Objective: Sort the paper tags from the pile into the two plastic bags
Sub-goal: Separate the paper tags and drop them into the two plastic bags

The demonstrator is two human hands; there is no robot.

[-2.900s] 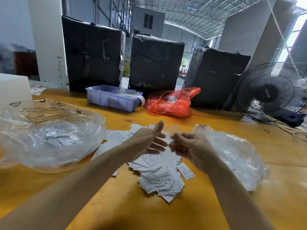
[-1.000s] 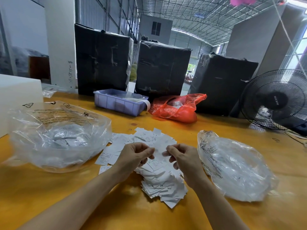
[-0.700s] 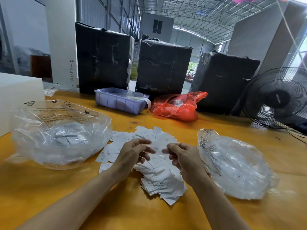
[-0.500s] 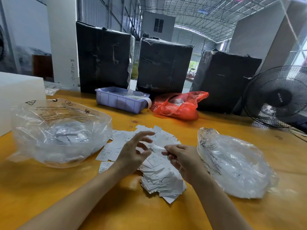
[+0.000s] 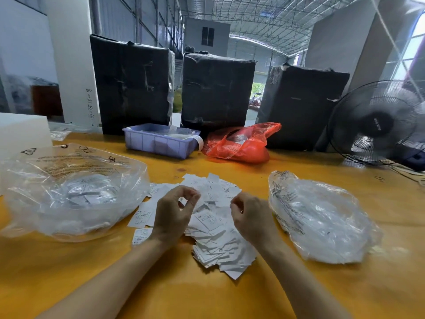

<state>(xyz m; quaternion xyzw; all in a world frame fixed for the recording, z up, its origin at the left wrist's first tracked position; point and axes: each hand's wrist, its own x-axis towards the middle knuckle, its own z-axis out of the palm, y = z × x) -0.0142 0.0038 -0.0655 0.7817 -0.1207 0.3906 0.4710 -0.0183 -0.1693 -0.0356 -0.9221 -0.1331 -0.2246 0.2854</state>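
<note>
The pile (image 5: 213, 224) of tags is lying on the table (image 5: 207, 295) directly under and between both hands, its long axis running from the far middle toward the near right; the left bag (image 5: 69, 192) is sitting to the left of it, touching its far-left tags, and the right bag (image 5: 322, 217) is sitting just to its right; so each hand is nearer its own bag. The left hand (image 5: 173, 212) is hovering over the pile's left side, thumb and forefinger curling into a ring with tips meeting; whether a tag is being pinched there, I cannot tell. The right hand (image 5: 249, 215) is hovering over the right side, fingers curled inward; whether it is holding a tag is likewise hidden.
</note>
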